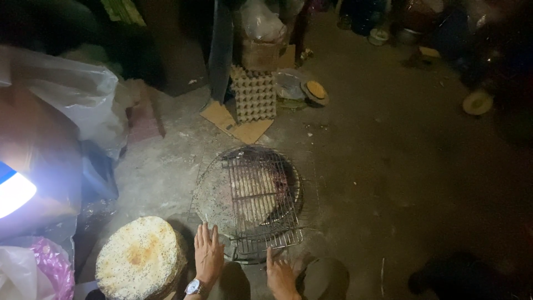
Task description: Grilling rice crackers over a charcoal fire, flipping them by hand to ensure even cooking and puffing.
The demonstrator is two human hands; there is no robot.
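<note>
Grill [261, 194] sits over the brazier for heat; left hand [208, 254] and right hand [279, 276] hover open, empty, by its near edge.

Floor [388, 166]: bare grey concrete, dusty, dim toward the right and far edges. Landmark: upright egg tray [254, 94], grey pulp, leaning at the far middle. Below it: flattened cardboard sheet [236, 125] on the floor. Above it: cardboard box [260, 54] topped by a clear plastic bag [261, 22]. Right of it: round flat lid [315, 91]. Far left of it: large white plastic bag [72, 91], pink bag [53, 266] nearer, glaring white light [14, 191] at the edge. Far right: pale round dish [477, 103] in shadow.
</note>
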